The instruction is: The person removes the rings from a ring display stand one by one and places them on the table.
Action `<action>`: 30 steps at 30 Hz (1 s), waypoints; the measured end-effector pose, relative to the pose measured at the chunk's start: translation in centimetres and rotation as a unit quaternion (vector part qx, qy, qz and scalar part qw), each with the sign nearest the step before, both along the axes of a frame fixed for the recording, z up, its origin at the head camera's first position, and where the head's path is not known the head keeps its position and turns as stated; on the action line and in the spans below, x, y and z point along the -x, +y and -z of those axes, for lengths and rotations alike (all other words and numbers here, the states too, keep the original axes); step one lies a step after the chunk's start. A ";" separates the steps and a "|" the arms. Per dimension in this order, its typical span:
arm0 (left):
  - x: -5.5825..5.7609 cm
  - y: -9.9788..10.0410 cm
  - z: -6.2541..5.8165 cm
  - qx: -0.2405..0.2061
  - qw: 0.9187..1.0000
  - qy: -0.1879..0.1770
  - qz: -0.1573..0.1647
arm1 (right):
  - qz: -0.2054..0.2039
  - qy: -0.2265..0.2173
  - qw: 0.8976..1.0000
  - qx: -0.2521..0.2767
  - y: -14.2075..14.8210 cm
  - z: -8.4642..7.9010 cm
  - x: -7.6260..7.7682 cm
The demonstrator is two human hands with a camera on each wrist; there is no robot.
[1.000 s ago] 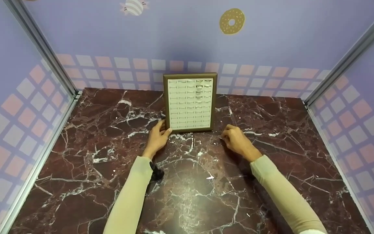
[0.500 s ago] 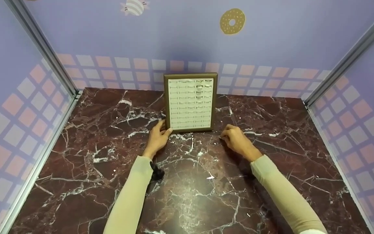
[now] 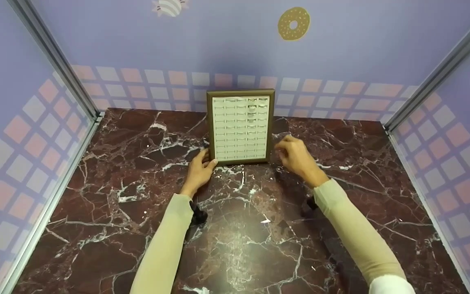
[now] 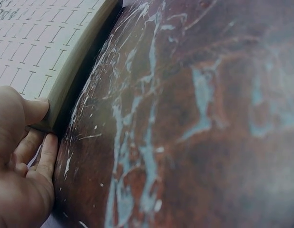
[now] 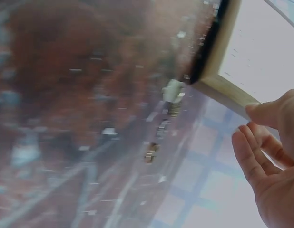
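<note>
A wood-edged display frame (image 3: 241,130) stands upright at the back of the marble table, its white face marked with rows of short slots. Several shiny band-like pieces (image 3: 252,107) sit in its upper right rows. My left hand (image 3: 198,173) grips its lower left corner, thumb (image 4: 35,110) on the front edge and other fingers behind and below. Beside the frame's right edge is my right hand (image 3: 296,157), raised off the table, thumb and forefinger close together. Whether it pinches anything small cannot be seen. Several small shiny pieces (image 5: 173,91) lie on the table below it, blurred.
Behind the frame rises a lilac wall (image 3: 145,45) with tile and donut prints. Side panels with metal posts (image 3: 53,53) bound the table (image 3: 112,228). Small white flecks show on the dark marble.
My right hand has lifted from the table and moved up toward the frame's right edge, uncovering small pieces where it was. My left hand still holds the corner.
</note>
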State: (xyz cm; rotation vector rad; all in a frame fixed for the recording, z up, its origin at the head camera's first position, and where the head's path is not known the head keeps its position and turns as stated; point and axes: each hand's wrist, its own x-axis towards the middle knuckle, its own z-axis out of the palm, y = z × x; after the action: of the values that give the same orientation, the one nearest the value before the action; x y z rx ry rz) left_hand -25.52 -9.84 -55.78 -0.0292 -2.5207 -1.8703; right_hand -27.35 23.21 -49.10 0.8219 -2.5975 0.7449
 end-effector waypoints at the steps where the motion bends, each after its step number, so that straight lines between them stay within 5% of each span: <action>1: 0.0 0.0 0.0 0.000 1.000 0.001 0.001 | 0.007 0.002 1.000 0.007 -0.2 -0.3 0.3; 17: -0.3 -0.1 0.5 -0.011 1.000 0.005 0.000 | 0.078 0.076 0.985 0.136 -4.7 -5.5 5.2; 30: 0.0 0.1 0.0 -0.005 1.000 0.002 0.005 | 0.076 0.112 0.983 0.125 -5.9 -7.3 6.9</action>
State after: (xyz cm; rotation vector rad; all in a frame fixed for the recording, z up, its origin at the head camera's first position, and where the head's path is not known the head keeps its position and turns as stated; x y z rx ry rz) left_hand -25.55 -9.73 -55.78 -0.0456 -2.5123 -1.8840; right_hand -34.29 17.35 -41.84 0.5887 -2.2791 0.8595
